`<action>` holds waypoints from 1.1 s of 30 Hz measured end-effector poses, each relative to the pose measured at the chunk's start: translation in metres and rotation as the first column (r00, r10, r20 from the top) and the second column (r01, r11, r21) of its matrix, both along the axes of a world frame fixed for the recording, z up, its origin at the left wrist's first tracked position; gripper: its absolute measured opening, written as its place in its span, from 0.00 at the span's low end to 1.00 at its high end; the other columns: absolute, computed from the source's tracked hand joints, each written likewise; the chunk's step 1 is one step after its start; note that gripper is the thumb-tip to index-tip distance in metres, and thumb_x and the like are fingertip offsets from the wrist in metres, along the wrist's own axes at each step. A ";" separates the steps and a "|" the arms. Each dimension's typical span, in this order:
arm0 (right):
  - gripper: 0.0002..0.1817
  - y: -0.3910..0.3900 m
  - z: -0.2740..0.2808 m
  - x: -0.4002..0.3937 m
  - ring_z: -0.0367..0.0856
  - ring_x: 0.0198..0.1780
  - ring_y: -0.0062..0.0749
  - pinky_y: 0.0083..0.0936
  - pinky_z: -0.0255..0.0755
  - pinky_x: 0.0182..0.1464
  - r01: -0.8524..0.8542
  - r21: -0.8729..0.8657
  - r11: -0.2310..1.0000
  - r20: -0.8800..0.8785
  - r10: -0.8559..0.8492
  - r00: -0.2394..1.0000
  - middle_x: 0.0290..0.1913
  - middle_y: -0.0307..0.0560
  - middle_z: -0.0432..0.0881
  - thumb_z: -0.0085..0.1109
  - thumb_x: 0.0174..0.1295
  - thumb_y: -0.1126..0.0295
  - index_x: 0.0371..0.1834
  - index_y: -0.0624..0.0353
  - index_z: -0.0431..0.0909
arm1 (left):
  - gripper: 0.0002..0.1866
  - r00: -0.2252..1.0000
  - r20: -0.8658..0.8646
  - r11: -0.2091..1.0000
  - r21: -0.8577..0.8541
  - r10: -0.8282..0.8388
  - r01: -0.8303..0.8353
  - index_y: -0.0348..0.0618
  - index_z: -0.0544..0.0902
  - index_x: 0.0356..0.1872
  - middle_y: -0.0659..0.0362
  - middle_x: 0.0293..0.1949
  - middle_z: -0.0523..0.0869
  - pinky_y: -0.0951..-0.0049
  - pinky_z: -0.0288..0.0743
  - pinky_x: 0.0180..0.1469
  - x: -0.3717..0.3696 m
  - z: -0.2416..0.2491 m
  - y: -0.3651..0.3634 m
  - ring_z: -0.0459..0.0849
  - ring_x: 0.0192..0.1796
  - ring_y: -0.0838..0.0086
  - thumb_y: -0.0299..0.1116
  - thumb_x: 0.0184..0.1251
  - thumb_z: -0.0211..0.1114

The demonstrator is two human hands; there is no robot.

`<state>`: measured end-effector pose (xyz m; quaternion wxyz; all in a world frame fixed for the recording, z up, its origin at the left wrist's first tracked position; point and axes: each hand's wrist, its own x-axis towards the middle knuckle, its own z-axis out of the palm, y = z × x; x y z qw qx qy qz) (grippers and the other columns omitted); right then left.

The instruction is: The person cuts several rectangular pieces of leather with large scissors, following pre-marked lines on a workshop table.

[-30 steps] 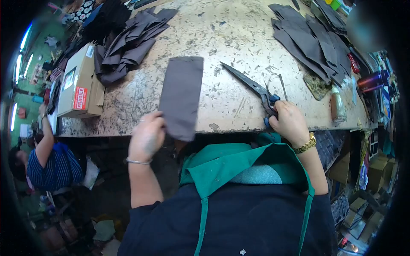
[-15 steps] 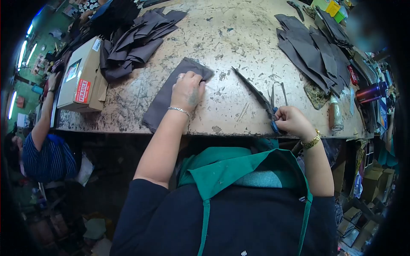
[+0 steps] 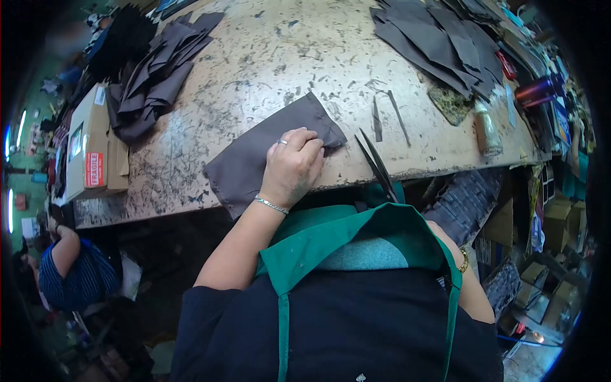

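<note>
My left hand (image 3: 294, 164) is closed on the right end of a flat, dark grey fabric piece (image 3: 248, 149), which lies slanted near the table's front edge. The fingers are bunched at its seamed edge. Scissors (image 3: 377, 164) point up and left over the table edge, blades slightly apart, just right of the fabric. Their handles are hidden behind the raised green apron (image 3: 324, 239). Only the back of my right hand (image 3: 442, 238) and the wrist show beside the apron; its fingers are hidden, but the scissors run back toward it.
Two thin dark strips (image 3: 400, 118) lie beyond the scissors. Dark fabric piles occupy the back left (image 3: 156, 83) and back right (image 3: 439, 44). A cardboard box (image 3: 118, 172) stands left, a glass bottle (image 3: 487, 132) and tumbler (image 3: 540, 91) right. Another person (image 3: 76, 270) is at far left.
The scissors and my right hand have come down toward my body, the hand partly behind the apron. The fabric has turned and shifted right under my left hand. The camera view has shifted too.
</note>
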<state>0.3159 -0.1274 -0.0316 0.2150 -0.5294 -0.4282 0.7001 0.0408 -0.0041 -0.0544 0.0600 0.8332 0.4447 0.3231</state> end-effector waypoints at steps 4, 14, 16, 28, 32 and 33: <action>0.11 -0.007 -0.004 0.001 0.63 0.30 0.11 0.13 0.61 0.31 -0.038 0.055 0.998 0.020 0.037 0.999 0.27 0.29 0.71 0.58 0.56 0.67 0.35 0.63 0.74 | 0.06 0.992 0.114 0.997 -0.029 -0.061 0.065 0.39 0.80 0.31 0.54 0.37 0.80 0.67 0.73 0.45 0.012 -0.005 0.002 0.79 0.45 0.60 0.27 0.52 0.63; 0.17 0.007 -0.008 0.000 0.64 0.27 0.11 0.13 0.61 0.28 0.062 0.145 0.988 -0.079 -0.051 0.996 0.24 0.28 0.69 0.64 0.53 0.58 0.31 0.61 0.73 | 0.11 0.998 -0.060 0.999 0.034 -0.010 0.012 0.41 0.80 0.34 0.55 0.40 0.79 0.64 0.72 0.47 0.017 -0.005 -0.009 0.77 0.48 0.60 0.34 0.50 0.66; 0.22 0.020 0.005 0.004 0.68 0.22 0.12 0.11 0.64 0.23 0.082 0.143 0.986 -0.010 -0.082 0.997 0.21 0.29 0.69 0.66 0.49 0.50 0.28 0.58 0.71 | 0.11 0.997 -0.065 0.999 0.033 -0.034 0.036 0.41 0.80 0.35 0.56 0.40 0.79 0.65 0.72 0.47 0.015 -0.006 -0.007 0.77 0.48 0.61 0.34 0.50 0.66; 0.10 -0.005 0.002 0.003 0.63 0.28 0.12 0.14 0.61 0.29 0.019 0.038 0.999 -0.006 -0.018 1.000 0.24 0.29 0.69 0.62 0.51 0.67 0.29 0.61 0.73 | 0.06 0.995 -0.089 0.988 0.143 -0.043 0.055 0.41 0.81 0.31 0.59 0.35 0.79 0.68 0.74 0.40 0.022 -0.011 0.000 0.78 0.42 0.65 0.29 0.51 0.63; 0.10 0.001 -0.005 -0.006 0.62 0.28 0.12 0.16 0.61 0.29 0.016 0.073 0.997 -0.024 -0.014 1.000 0.24 0.30 0.69 0.61 0.52 0.67 0.29 0.62 0.73 | 0.07 0.993 -0.079 0.983 0.154 -0.088 0.099 0.42 0.81 0.31 0.59 0.35 0.79 0.68 0.74 0.40 0.022 -0.012 0.000 0.79 0.42 0.65 0.29 0.50 0.64; 0.10 0.004 -0.007 -0.009 0.62 0.28 0.12 0.16 0.61 0.29 0.020 0.076 0.997 -0.026 -0.019 0.999 0.24 0.30 0.69 0.61 0.52 0.67 0.29 0.62 0.73 | 0.07 0.993 -0.082 0.981 0.166 -0.087 0.099 0.42 0.81 0.31 0.59 0.35 0.79 0.68 0.74 0.40 0.022 -0.012 0.000 0.79 0.42 0.65 0.29 0.50 0.64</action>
